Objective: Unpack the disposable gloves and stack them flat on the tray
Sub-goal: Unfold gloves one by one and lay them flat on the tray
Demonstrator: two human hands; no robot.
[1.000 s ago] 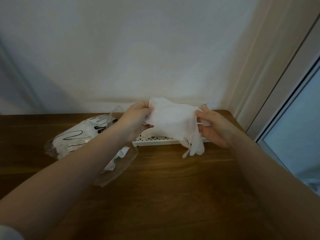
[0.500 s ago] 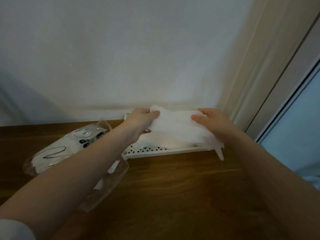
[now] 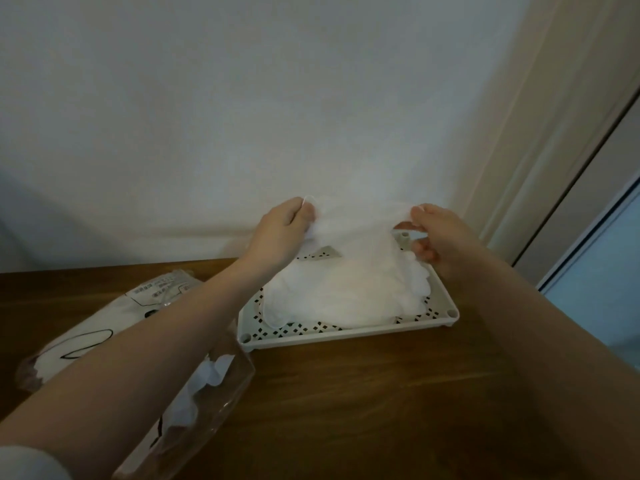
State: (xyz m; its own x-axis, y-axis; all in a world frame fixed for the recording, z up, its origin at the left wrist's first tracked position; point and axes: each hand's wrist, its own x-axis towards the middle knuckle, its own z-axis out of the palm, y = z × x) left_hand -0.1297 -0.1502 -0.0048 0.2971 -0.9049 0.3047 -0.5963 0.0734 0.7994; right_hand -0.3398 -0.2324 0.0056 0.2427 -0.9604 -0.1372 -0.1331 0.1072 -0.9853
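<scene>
Gloves (image 3: 346,289) are lying piled on the tray (image 3: 346,336) on the counter (image 3: 346,393), their far edge being pinched up by the left hand (image 3: 280,233) and right hand (image 3: 438,233), with packs (image 3: 104,323) lying just left.

Gloves (image 3: 349,289) on tray (image 3: 446,299), packets (image 3: 100,327) left.

Dim, soft light enters from the right, the picture grainy, with wide-angle bending toward its edges.
</scene>
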